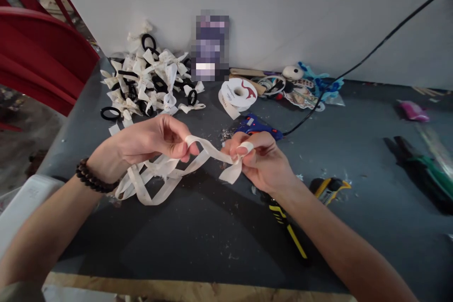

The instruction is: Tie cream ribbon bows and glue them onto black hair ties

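Observation:
Both my hands hold a length of white ribbon (pixel 208 150) above a dark grey table (pixel 212 236). My left hand (pixel 152 141) pinches one part of it near a fold, fingers closed. My right hand (pixel 260 158) pinches the other part, with the ribbon wrapped over a fingertip and a short end hanging below. More loops of the same ribbon (pixel 152 184) trail under my left wrist, which wears a dark bead bracelet (pixel 92 177).
A pile of white bows on black hair ties (pixel 148 82) lies at the back left. A ribbon spool (pixel 239 93), a blue glue gun (pixel 256 126) with a black cord, a yellow-black cutter (pixel 327 188), green pliers (pixel 424 170) and a red chair (pixel 42 52) surround the hands.

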Tool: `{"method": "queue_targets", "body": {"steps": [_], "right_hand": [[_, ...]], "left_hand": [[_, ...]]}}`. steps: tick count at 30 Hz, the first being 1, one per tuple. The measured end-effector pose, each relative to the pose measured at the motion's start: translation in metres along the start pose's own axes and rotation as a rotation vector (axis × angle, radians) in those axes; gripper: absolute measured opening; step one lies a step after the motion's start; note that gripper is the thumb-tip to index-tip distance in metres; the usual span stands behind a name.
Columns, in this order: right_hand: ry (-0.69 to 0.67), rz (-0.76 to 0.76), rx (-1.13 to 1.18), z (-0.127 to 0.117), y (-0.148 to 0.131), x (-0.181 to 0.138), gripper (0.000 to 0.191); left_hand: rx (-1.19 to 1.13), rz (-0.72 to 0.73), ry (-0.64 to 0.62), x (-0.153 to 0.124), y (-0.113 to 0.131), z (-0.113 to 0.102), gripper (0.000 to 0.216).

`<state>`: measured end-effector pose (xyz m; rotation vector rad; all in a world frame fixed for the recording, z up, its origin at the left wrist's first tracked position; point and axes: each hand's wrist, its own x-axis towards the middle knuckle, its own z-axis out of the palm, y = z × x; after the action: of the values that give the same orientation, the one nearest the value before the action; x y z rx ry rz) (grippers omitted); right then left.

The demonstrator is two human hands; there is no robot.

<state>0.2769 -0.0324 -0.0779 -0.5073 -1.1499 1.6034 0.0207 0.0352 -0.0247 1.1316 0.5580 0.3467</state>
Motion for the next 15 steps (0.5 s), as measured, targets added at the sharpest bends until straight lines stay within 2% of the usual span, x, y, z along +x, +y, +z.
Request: {"method": "queue_targets", "body": {"steps": [5, 12, 15], "right_hand": [[0.118, 0.064, -0.069, 0.005, 0.000, 0.001, 0.013], [0.252, 0.149, 0.049, 0.017, 0.011, -0.001, 0.019], [0.265, 0.124, 0.090, 0.021, 0.014, -0.003, 0.019]], "left_hand": [[-0.108, 0.067, 0.089, 0.005, -0.007, 0.005, 0.023], [-0.324, 0.284, 0.067, 0.017, -0.035, 0.027, 0.028], [-0.381, 0.288, 0.085, 0.019, -0.039, 0.037, 0.025]]}}
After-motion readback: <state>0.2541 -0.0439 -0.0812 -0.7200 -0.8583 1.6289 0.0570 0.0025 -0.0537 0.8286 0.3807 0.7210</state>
